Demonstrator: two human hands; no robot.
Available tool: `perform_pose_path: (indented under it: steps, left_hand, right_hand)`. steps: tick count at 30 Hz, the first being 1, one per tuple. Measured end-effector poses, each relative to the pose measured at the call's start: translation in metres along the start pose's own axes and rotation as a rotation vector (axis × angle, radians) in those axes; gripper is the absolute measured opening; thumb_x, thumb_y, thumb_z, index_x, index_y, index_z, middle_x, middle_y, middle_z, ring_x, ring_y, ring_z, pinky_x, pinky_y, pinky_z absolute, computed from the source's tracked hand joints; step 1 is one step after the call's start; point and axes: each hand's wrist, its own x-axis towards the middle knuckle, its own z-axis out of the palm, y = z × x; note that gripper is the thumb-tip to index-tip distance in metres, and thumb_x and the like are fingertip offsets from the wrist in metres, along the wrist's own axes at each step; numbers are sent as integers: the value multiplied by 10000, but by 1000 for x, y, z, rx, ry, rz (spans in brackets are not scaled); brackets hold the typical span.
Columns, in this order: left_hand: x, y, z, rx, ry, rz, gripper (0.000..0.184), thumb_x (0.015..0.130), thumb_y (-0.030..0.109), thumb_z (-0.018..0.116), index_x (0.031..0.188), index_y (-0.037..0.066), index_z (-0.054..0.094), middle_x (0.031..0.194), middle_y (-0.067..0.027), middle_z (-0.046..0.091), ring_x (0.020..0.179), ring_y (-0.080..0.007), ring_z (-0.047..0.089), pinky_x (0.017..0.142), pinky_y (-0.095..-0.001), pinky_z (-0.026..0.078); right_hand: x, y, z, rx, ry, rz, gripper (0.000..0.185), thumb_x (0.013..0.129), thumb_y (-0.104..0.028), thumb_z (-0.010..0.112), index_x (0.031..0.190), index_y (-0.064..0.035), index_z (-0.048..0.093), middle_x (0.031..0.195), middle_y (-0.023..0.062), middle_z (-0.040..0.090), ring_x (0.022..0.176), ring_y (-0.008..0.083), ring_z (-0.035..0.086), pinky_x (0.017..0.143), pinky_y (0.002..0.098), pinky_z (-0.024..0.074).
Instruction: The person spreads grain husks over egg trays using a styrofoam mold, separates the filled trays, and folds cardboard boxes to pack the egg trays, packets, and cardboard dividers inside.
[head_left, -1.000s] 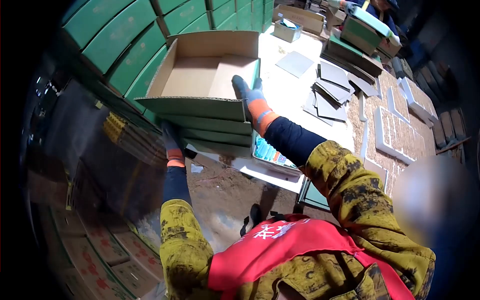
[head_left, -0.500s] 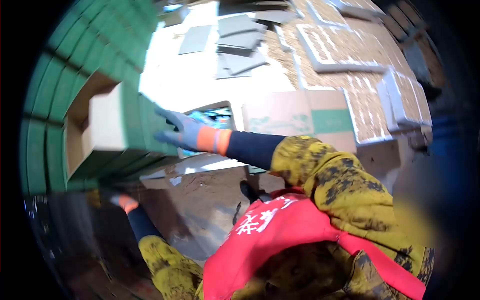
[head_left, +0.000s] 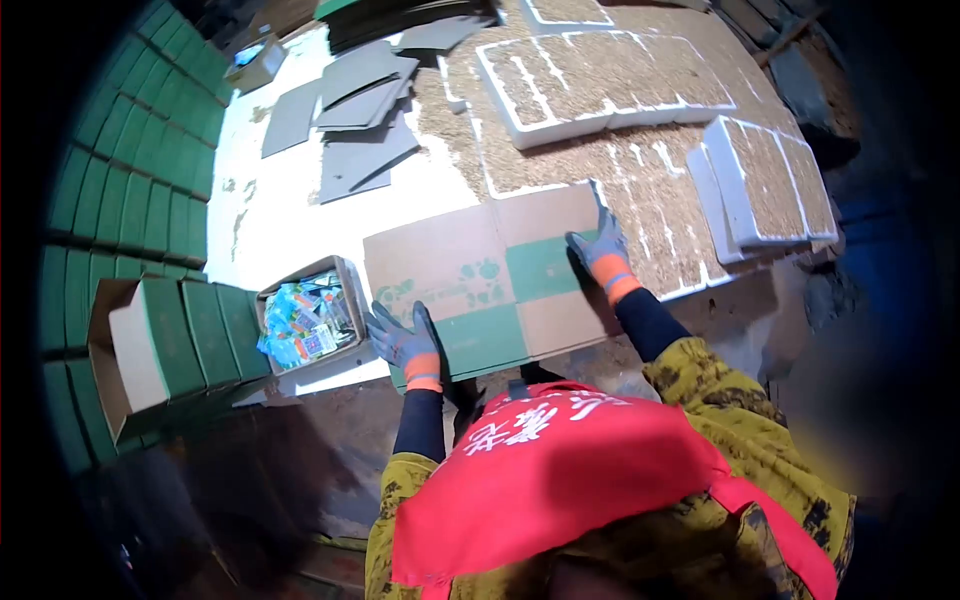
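Observation:
A flattened cardboard box point(head_left: 475, 262), brown with green printed panels, lies in front of me near the table's edge. My left hand point(head_left: 404, 345), in a grey glove with an orange cuff, holds its left edge, thumb over the face. At the opposite edge, my right hand point(head_left: 602, 252) in a matching glove has its thumb on the cardboard and its fingers along the side. The undersides of both grips are hidden. Just left of my left hand stands an open carton point(head_left: 352, 290) containing blue printed packets point(head_left: 300, 318).
Green boxes point(head_left: 140, 215) are stacked along the left, with an open-topped carton point(head_left: 125, 350) in front. Grey sheets point(head_left: 365, 100) lie on the bright tabletop point(head_left: 285, 225). White-edged trays of brown grainy material point(head_left: 610, 85) fill the right side, with a tilted one point(head_left: 770, 185) near.
My right hand has left the green boxes and moved right to the flattened box's right edge. My left hand has come up from the lower left to its left edge. The view has shifted.

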Motion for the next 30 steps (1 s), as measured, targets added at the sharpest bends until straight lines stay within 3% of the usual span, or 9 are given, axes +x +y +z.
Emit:
perform_pose_path:
  steps: [6,10,12,15,18,20,22,26,30]
  left_hand:
    - [16,15,-40,-414,118,-74,708,827,301,704,1374,-9,380,1344,-247,445,1215,-346,450,1024,-408,341]
    - [24,36,-87,-1154,118,-145,448,895,224,657,1214,-43,492,1030,-88,599,886,-128,547,768,-272,465]
    - [25,52,-109,-1168,266,-44,401,959,293,548,1185,-38,532,1022,-79,612,890,-124,536,813,-275,452]
    - [43,25,-121,-808,304,292,465,1001,318,415,1256,-64,487,1207,-159,556,1089,-245,522,985,-350,372]
    - [50,74,-183,-652,738,438,492,967,267,463,1323,-71,420,1325,-209,479,1228,-336,442,1055,-409,295]
    - [52,92,-222,-318,574,788,491,930,232,526,1307,-69,433,1312,-239,477,1226,-393,427,1050,-442,292]
    - [64,83,-228,-136,-59,1004,302,904,191,562,1151,24,604,1117,-188,612,1039,-372,559,923,-417,430]
    - [85,100,-252,19,-523,1020,328,935,317,507,1130,92,646,1002,-139,663,910,-314,618,834,-387,474]
    - [126,123,-253,80,-1011,737,481,857,490,589,1027,55,705,869,-126,704,730,-212,632,712,-348,497]
  right_hand:
    - [51,63,12,462,-79,-80,909,693,-251,825,1394,38,324,1377,227,409,1148,293,524,913,352,460]
    - [19,30,-31,658,89,-105,944,656,-295,854,1391,17,352,1266,220,489,1132,299,513,922,370,459]
    - [5,1,-66,633,199,-206,821,698,-266,833,1348,8,413,1150,152,576,1004,229,580,811,332,507]
    - [-20,-38,-124,1311,-195,-111,389,848,-168,700,1181,-18,566,1043,61,657,944,138,604,797,279,498]
    - [-17,-34,-134,1038,-143,-488,338,885,-126,644,1189,-7,556,1056,46,655,965,123,587,865,263,453]
    - [-16,-30,-138,961,-199,-481,371,873,-135,659,1197,7,547,1085,60,644,992,126,576,873,266,447]
    - [-18,-27,-143,845,-204,-388,416,863,-156,675,1214,18,537,1111,86,636,1016,153,579,884,279,450]
    - [-86,-116,-169,193,574,-889,851,713,-224,774,1415,-18,341,1426,180,381,1336,360,315,1112,450,224]
    - [-133,-207,-131,-324,261,-1106,766,778,-433,668,1412,-100,396,1466,172,336,1371,381,261,1127,519,152]
